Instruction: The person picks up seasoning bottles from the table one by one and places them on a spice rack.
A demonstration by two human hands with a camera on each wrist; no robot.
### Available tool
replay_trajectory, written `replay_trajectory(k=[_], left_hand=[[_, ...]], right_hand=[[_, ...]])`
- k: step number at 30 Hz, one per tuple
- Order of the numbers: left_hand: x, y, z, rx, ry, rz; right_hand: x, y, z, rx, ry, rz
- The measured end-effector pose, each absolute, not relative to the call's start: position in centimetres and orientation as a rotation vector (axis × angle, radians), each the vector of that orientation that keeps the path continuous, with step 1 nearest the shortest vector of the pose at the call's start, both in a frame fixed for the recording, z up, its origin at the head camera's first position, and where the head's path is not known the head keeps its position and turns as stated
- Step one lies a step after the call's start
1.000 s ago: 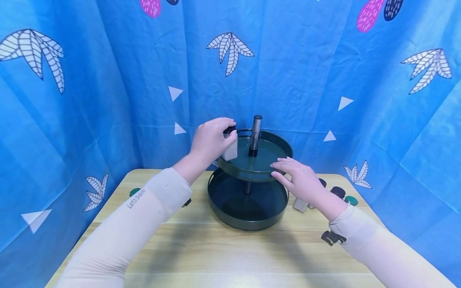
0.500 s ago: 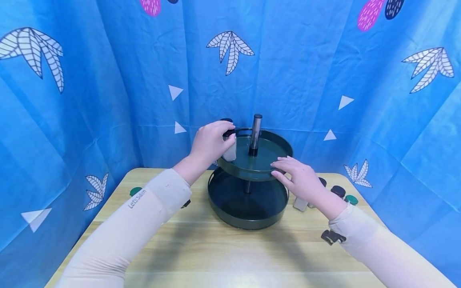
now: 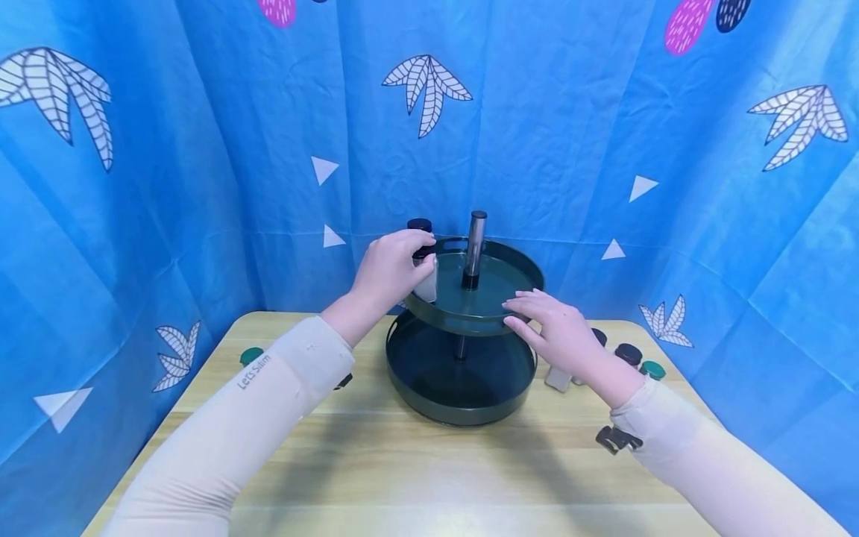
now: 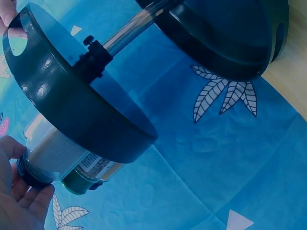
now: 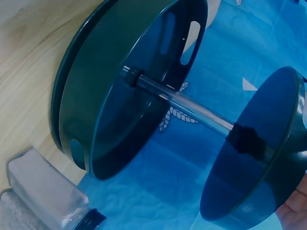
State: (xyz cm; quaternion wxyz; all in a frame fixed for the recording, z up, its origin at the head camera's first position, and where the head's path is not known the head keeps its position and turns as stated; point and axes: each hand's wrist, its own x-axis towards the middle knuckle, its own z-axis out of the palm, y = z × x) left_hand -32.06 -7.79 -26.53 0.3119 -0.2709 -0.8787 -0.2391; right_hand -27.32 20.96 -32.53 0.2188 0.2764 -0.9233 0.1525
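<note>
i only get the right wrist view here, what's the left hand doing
Observer: The left hand holds a jar by its black cap, at the side of the upper tray.

Operator: ok anything right next to it

Observer: Yes, the left wrist view shows a green-capped jar beside it.

Operator: and what's further out on the person's left

Observer: A green cap shows on that side of the table; the left sleeve hides most of what is under it.
</note>
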Motion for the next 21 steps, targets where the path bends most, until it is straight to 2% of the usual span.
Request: replay_trajectory(k=[21], left_hand=[[-32.26, -8.03, -26.75, -0.702, -2.394, -0.627]], right_hand=[[-27.45, 20.92, -32.69, 0.748, -2.574, 0.434]])
